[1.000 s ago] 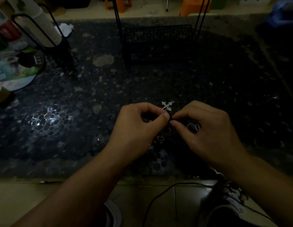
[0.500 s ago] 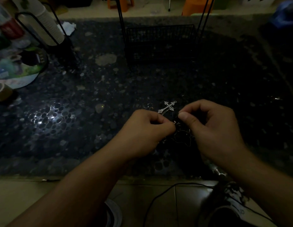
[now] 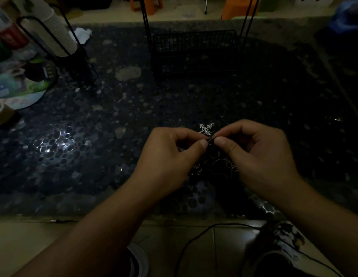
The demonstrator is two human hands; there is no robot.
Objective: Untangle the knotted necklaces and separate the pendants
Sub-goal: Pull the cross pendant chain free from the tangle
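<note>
Left hand [image 3: 170, 156] and right hand [image 3: 260, 154] both pinch the tangled necklaces [image 3: 218, 166] over the dark surface [image 3: 114, 136], thumbs nearly touching; cross pendant [image 3: 206, 128] just beyond the fingertips.

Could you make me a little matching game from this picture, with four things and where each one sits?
Things:
1. cross pendant
2. wire basket
3. tape roll
4. stack of cups

Places:
A. far left edge of the table
B. just beyond the pinching fingertips
C. far middle of the table
D. far left, leaning in a black holder

Pairs: 1-B, 2-C, 3-A, 4-D
</note>
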